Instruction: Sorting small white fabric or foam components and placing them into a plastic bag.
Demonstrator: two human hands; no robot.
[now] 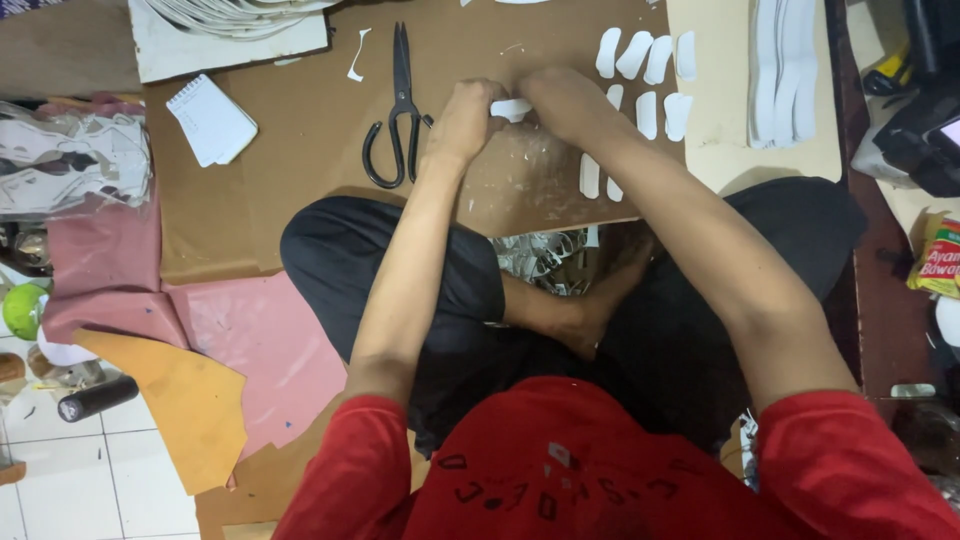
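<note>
Pinching a small white cut piece [511, 108] between curled fingers, the left hand [462, 118] and right hand [560, 100] met over the brown cardboard sheet [300, 150] at twelve o'clock. Both held it closed-fingered from either end. Flat, rounded white pieces [646, 70] lay in rows at one o'clock; black metal scissors [397, 110] rested shut at eleven, beside a white notepad [211, 120].

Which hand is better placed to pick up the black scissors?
Probably the left hand: the scissors lie just beside it, while the right hand is farther. Both pinch a white piece.
</note>
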